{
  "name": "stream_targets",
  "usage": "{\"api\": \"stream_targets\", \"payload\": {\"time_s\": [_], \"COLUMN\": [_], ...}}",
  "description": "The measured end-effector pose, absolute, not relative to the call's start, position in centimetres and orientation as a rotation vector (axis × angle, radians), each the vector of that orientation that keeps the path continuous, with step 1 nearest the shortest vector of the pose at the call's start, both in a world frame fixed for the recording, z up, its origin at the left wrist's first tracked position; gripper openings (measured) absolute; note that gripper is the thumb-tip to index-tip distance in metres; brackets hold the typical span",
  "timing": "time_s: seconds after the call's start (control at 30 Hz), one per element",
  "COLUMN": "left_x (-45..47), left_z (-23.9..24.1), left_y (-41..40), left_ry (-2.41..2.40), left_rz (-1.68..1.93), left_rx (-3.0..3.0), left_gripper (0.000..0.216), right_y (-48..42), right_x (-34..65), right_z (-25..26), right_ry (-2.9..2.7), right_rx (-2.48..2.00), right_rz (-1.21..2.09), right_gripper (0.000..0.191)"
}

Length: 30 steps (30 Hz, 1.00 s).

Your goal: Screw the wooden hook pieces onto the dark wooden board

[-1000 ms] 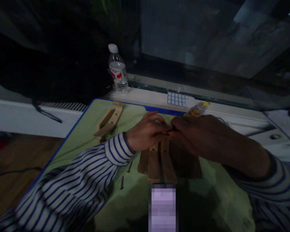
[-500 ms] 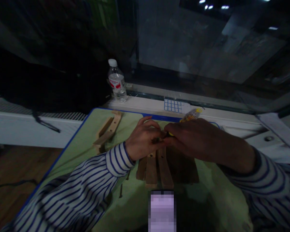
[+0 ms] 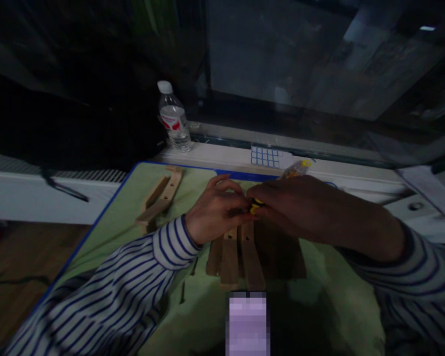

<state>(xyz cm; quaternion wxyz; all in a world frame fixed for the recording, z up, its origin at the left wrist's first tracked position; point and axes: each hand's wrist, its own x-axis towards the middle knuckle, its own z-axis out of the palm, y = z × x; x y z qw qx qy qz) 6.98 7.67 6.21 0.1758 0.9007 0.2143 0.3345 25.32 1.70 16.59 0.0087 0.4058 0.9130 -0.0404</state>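
Note:
My right hand (image 3: 300, 207) is closed round a screwdriver (image 3: 257, 206) with a yellow and black handle, of which only a small part shows. Facing it, my left hand (image 3: 220, 207) is pinched at the fingertips, against or just beside the screwdriver; what lies between these fingers is hidden. Under both hands are two curved wooden pieces with drilled holes, a left one (image 3: 230, 262) and a right one (image 3: 252, 262). They rest side by side on a dark brown wooden board (image 3: 282, 257). The hands cover their far ends.
On the green tabletop (image 3: 122, 207), a wooden frame part with holes (image 3: 161, 200) lies to the left. Two screws, one of them a dark screw (image 3: 182, 292), lie near my left sleeve. A water bottle (image 3: 175, 121) and a plastic bag (image 3: 294, 169) are by the window.
The view has shifted slightly. My right hand has turned a little, so more of the yellow and black handle shows. My left hand stays pinched beside it, and the wooden pieces remain in place.

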Motion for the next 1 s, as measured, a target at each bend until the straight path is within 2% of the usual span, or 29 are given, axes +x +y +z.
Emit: {"api": "stream_targets", "payload": {"time_s": [0.37,0.53,0.7,1.0], "left_x": [6.7,6.8,6.8,6.7], "left_z": [6.4,6.5,6.6,6.6], "left_y": [8.1,8.1,8.0,8.0], "left_ry": [0.536,0.519,0.51,0.506], "left_rz": [0.869,0.838,0.803,0.738], "left_rx": [2.568,2.565,2.561,2.582], "left_gripper": [0.009,0.01,0.011,0.011], "right_y": [1.5,1.1,0.8,0.5], "right_x": [25.6,25.0,24.9,24.9], "right_z": [15.6,15.9,15.9,15.6], "right_ry": [2.838,2.8,2.766,2.749], "right_rx": [1.27,1.362,1.434,1.476], "right_rz": [0.129,0.133,0.124,0.1], "right_gripper": [0.022,0.018,0.025,0.026]}}
